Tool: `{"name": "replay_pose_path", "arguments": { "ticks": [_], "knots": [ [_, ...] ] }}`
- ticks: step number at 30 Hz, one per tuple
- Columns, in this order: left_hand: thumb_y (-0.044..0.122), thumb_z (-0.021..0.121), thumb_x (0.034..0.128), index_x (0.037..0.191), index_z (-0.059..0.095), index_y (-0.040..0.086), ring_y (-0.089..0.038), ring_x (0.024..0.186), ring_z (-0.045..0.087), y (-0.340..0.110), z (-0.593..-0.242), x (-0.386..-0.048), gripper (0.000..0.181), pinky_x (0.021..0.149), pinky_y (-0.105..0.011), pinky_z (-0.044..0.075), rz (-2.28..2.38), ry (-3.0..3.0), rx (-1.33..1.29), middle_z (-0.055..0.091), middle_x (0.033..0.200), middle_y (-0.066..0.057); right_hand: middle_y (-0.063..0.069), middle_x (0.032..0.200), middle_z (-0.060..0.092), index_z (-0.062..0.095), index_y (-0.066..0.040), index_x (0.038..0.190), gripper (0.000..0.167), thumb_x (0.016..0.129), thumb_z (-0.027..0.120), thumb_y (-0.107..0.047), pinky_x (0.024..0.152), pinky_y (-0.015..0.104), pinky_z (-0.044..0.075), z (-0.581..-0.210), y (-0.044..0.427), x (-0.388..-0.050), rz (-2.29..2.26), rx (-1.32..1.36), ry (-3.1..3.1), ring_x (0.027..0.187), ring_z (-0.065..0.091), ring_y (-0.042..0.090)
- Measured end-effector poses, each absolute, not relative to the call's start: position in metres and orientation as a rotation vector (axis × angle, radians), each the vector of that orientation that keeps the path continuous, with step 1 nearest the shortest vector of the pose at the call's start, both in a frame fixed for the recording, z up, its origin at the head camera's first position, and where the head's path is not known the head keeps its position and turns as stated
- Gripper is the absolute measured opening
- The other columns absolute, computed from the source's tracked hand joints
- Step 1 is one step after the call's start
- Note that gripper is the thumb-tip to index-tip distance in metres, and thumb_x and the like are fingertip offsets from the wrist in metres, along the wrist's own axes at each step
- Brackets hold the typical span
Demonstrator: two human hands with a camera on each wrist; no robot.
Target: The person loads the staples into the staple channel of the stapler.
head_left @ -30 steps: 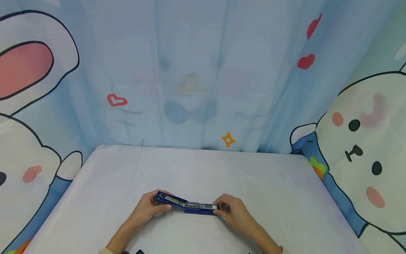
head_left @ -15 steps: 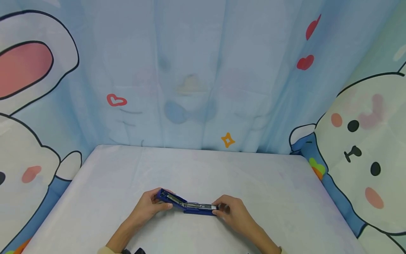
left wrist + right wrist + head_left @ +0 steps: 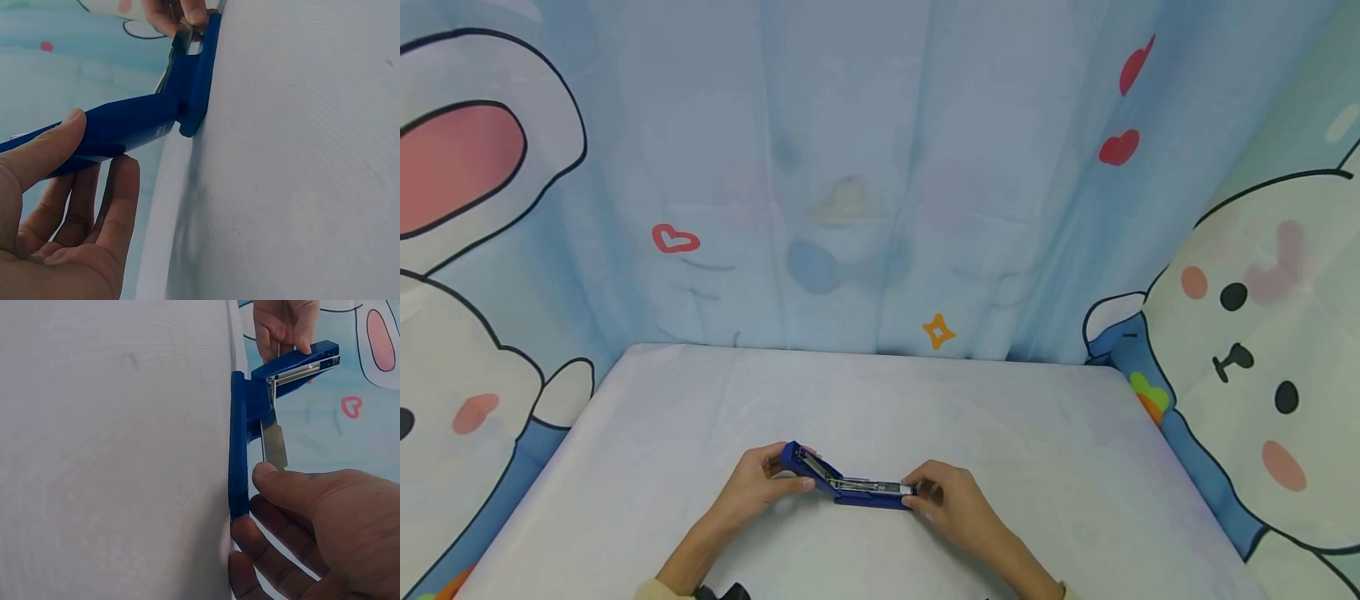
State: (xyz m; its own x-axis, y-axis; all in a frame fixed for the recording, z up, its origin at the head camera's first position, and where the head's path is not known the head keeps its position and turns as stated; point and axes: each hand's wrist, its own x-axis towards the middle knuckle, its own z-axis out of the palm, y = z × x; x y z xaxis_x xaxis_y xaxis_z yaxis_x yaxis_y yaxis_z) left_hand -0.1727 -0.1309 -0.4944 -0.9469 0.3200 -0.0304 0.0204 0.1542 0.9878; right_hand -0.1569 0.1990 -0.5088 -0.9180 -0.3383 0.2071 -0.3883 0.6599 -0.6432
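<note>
A blue stapler [image 3: 871, 501] lies opened out on the white table, its base flat and its top cover tilted up to the left. My left hand [image 3: 748, 492] pinches the raised cover between thumb and fingers; the left wrist view shows the thumb on one side of the blue cover [image 3: 131, 125] and the fingers below. My right hand [image 3: 958, 508] holds the far right end of the base and the metal magazine. In the right wrist view the thumb is at the magazine [image 3: 274, 445] and a finger touches the end of the base [image 3: 238, 450].
The white tabletop [image 3: 880, 400] spreads around the hands. Behind it hangs a light blue curtain [image 3: 850, 125] with cartoon prints. A small black object [image 3: 735, 592] shows at the bottom edge beside the left forearm.
My left hand has moved slightly right and up, and the stapler's cover is tilted more steeply than before. The right hand has stayed nearly still at the base's end.
</note>
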Motion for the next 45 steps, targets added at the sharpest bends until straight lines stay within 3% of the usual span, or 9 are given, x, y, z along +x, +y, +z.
{"name": "replay_pose_path", "arguments": {
  "ticks": [3, 8, 17, 25, 33, 39, 45],
  "knots": [
    [0.018, 0.085, 0.0909, 0.132, 0.07, -0.002, -0.035, 0.13, 0.068, -0.129, -0.494, -0.173, 0.048, 0.104, -0.026, 0.055, 1.867, 2.209, 0.335, 0.073, 0.133, -0.02, -0.01, 0.09, 0.074, 0.076, -0.019, 0.101, 0.017, 0.088, 0.086, -0.014, 0.067, 0.02, 0.052, -0.508, 0.199, -0.157, 1.111, 0.615, -2.798, 0.077, 0.059, -0.003],
    [0.017, 0.085, 0.0906, 0.131, 0.071, -0.002, -0.035, 0.131, 0.067, -0.127, -0.493, -0.173, 0.046, 0.099, -0.018, 0.053, 1.869, 2.198, 0.333, 0.074, 0.132, -0.02, -0.01, 0.089, 0.073, 0.076, -0.019, 0.101, 0.017, 0.088, 0.086, -0.014, 0.067, 0.02, 0.052, -0.509, 0.199, -0.156, 1.117, 0.59, -2.816, 0.076, 0.058, -0.003],
    [0.015, 0.084, 0.091, 0.129, 0.071, -0.002, -0.029, 0.127, 0.068, -0.122, -0.49, -0.174, 0.043, 0.101, -0.022, 0.054, 1.853, 2.197, 0.372, 0.074, 0.13, -0.02, -0.01, 0.087, 0.073, 0.076, -0.018, 0.101, 0.017, 0.088, 0.086, -0.013, 0.067, 0.02, 0.052, -0.509, 0.2, -0.155, 1.14, 0.614, -2.787, 0.076, 0.059, -0.002],
    [0.011, 0.084, 0.0898, 0.128, 0.071, -0.003, -0.019, 0.119, 0.07, -0.12, -0.488, -0.174, 0.043, 0.097, -0.019, 0.055, 1.882, 2.174, 0.38, 0.074, 0.13, -0.023, -0.01, 0.086, 0.072, 0.076, -0.018, 0.101, 0.017, 0.088, 0.086, -0.013, 0.066, 0.02, 0.051, -0.511, 0.2, -0.155, 1.137, 0.609, -2.786, 0.074, 0.057, -0.003],
    [0.01, 0.083, 0.0903, 0.12, 0.073, -0.005, -0.022, 0.119, 0.07, -0.115, -0.489, -0.174, 0.035, 0.1, -0.022, 0.057, 1.904, 2.173, 0.421, 0.075, 0.126, -0.024, -0.009, 0.086, 0.072, 0.076, -0.017, 0.102, 0.017, 0.088, 0.086, -0.013, 0.064, 0.02, 0.051, -0.512, 0.2, -0.155, 1.167, 0.617, -2.78, 0.074, 0.058, -0.003],
    [0.009, 0.085, 0.0885, 0.119, 0.073, -0.005, -0.013, 0.111, 0.07, -0.112, -0.488, -0.174, 0.036, 0.1, -0.022, 0.057, 1.909, 2.18, 0.398, 0.075, 0.121, -0.022, -0.01, 0.084, 0.072, 0.077, -0.018, 0.102, 0.017, 0.088, 0.086, -0.014, 0.064, 0.02, 0.05, -0.512, 0.201, -0.155, 1.181, 0.607, -2.778, 0.073, 0.056, -0.002],
    [0.008, 0.085, 0.0879, 0.122, 0.072, -0.005, -0.013, 0.109, 0.07, -0.109, -0.489, -0.175, 0.038, 0.099, -0.021, 0.058, 1.906, 2.177, 0.394, 0.076, 0.118, -0.019, -0.01, 0.084, 0.071, 0.077, -0.018, 0.103, 0.018, 0.088, 0.086, -0.015, 0.065, 0.02, 0.05, -0.511, 0.199, -0.155, 1.183, 0.569, -2.796, 0.073, 0.055, -0.002]
  ]
}}
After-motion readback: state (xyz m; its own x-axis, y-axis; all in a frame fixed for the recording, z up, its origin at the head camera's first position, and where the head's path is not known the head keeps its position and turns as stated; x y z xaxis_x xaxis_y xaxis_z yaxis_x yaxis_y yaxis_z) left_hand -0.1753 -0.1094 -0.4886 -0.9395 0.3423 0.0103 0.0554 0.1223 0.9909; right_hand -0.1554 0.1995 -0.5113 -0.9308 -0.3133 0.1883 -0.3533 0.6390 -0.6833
